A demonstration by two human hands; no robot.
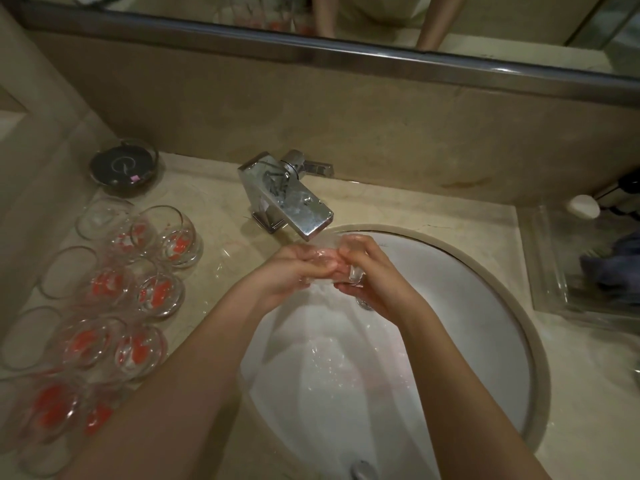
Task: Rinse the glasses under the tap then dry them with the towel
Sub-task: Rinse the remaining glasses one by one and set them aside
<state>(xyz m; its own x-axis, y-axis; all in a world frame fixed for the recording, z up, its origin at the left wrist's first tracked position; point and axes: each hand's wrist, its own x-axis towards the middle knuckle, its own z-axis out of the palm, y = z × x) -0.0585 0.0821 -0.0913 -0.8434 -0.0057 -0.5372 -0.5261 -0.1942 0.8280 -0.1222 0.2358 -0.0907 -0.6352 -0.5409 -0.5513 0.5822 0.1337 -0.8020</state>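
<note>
Under the chrome tap (294, 199) both hands hold one clear glass (327, 259) in the running water above the white sink (450, 306). My left hand (294, 271) grips it from the left, fingers curled round it. From the right, my right hand (374, 275) grips its other side. The hands hide most of the glass. Several clear glasses with orange patterns (114, 289) stand on the counter at the left. A bluish cloth (613, 261), possibly the towel, lies in a clear tray at the far right.
A dark round dish (123, 166) sits at the back left of the counter. The clear tray (550, 271) stands right of the sink, with a white soap-like item (585, 206) behind it. A mirror runs along the wall above. Water splashes in the basin.
</note>
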